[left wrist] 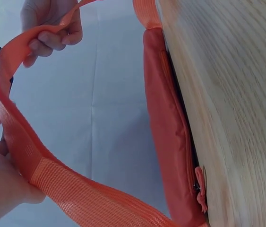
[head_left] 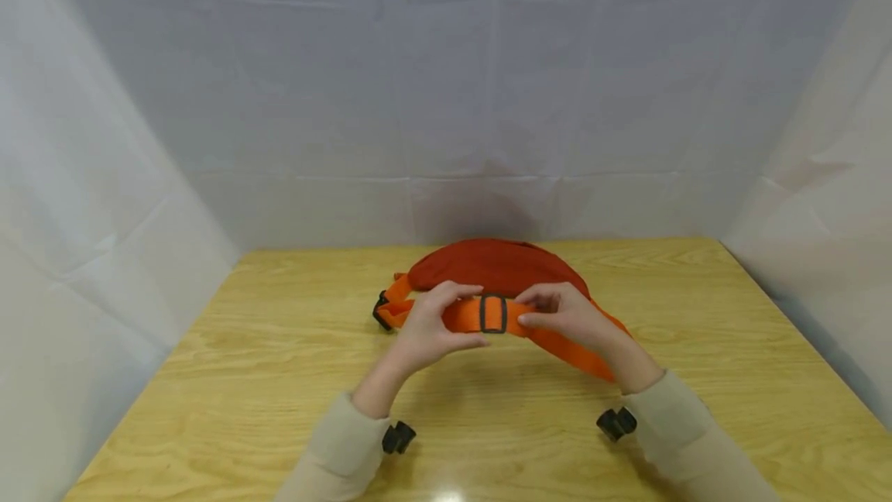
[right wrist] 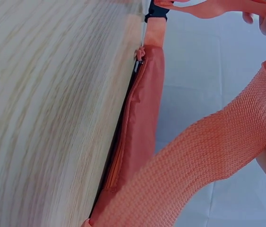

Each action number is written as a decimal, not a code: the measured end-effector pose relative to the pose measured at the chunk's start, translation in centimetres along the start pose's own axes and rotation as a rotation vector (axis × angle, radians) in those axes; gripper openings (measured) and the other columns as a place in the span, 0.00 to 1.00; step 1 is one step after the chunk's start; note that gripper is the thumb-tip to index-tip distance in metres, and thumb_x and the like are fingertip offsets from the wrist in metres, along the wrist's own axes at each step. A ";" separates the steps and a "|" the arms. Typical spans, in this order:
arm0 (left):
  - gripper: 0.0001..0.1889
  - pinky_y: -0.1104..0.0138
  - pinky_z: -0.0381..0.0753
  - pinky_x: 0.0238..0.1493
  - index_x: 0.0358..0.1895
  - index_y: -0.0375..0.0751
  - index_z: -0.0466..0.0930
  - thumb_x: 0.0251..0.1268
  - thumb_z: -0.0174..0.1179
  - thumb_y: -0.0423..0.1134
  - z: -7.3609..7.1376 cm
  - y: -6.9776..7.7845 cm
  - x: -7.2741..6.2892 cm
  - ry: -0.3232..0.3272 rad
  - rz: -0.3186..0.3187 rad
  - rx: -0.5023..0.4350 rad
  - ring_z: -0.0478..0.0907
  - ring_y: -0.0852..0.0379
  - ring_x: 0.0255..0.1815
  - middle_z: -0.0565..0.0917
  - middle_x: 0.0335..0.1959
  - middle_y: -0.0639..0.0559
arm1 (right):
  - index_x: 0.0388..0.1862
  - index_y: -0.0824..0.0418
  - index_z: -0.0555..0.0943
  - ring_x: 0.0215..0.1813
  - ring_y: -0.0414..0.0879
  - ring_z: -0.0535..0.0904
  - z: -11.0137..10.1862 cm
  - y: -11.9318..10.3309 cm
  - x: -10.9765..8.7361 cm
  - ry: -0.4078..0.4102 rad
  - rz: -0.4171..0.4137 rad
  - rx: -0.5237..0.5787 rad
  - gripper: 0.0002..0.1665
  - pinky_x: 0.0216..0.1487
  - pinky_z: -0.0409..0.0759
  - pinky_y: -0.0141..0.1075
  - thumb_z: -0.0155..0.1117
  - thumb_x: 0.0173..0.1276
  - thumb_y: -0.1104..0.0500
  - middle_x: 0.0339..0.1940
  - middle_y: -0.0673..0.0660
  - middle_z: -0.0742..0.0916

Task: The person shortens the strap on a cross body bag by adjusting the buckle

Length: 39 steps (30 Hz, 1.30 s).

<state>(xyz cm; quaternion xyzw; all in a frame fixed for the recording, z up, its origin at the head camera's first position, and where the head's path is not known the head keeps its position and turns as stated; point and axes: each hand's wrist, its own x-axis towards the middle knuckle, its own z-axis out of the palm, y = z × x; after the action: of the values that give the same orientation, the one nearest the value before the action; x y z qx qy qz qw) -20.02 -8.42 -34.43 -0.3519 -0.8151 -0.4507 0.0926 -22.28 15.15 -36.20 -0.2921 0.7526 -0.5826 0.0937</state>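
Note:
A red waist bag (head_left: 498,266) lies at the back of the table, its orange strap (head_left: 463,316) lifted in front of it. On the raised strap sits a dark slider buckle (head_left: 493,314). My left hand (head_left: 427,329) holds the strap just left of the slider, thumb below and fingers above. Right of the slider, my right hand (head_left: 567,318) pinches the strap between thumb and fingers. A black clip buckle (head_left: 381,311) joins the strap at the bag's left end. In the right wrist view, the strap partly covers the bag (right wrist: 142,109).
The wooden table (head_left: 279,378) has white sheeting (head_left: 446,99) behind it and on both sides. A cord zipper pull (left wrist: 201,189) hangs at one end of the bag's zip. Black wrist devices (head_left: 399,437) sit at both sleeves.

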 end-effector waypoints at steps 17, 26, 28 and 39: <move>0.27 0.67 0.71 0.39 0.51 0.39 0.75 0.43 0.69 0.43 0.6 -1.5 0.0 -0.030 -0.002 0.013 0.73 0.58 0.39 0.77 0.48 0.49 | 0.43 0.75 0.76 0.32 0.45 0.78 -0.2 0.1 -0.3 0.005 -0.009 0.049 0.16 0.35 0.76 0.37 0.61 0.59 0.65 0.32 0.56 0.82; 0.27 0.64 0.64 0.39 0.49 0.43 0.78 0.40 0.70 0.44 0.6 -1.5 0.0 0.019 0.029 0.073 0.70 0.62 0.33 0.79 0.40 0.54 | 0.43 0.75 0.76 0.31 0.45 0.79 -0.2 0.1 -0.3 0.008 -0.003 0.086 0.17 0.35 0.76 0.38 0.61 0.58 0.64 0.31 0.52 0.83; 0.27 0.64 0.63 0.38 0.49 0.43 0.78 0.39 0.70 0.44 0.6 -1.3 -0.1 0.021 0.028 0.083 0.69 0.62 0.31 0.79 0.38 0.54 | 0.43 0.75 0.76 0.31 0.44 0.79 -0.2 0.1 -0.3 0.012 -0.005 0.090 0.17 0.35 0.77 0.37 0.61 0.58 0.64 0.31 0.52 0.83; 0.27 0.64 0.59 0.36 0.47 0.40 0.79 0.37 0.72 0.41 0.8 -1.3 0.1 0.070 0.120 0.098 0.68 0.63 0.28 0.80 0.33 0.54 | 0.43 0.73 0.77 0.30 0.45 0.79 -0.1 0.0 -0.2 0.018 -0.001 0.099 0.16 0.33 0.77 0.38 0.61 0.59 0.64 0.31 0.54 0.83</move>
<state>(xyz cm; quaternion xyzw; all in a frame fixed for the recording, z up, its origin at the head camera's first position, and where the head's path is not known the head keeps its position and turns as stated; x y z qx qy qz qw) -20.78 -8.23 -35.72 -0.3793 -0.8098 -0.4161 0.1651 -22.22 15.35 -36.18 -0.2822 0.7236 -0.6217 0.1012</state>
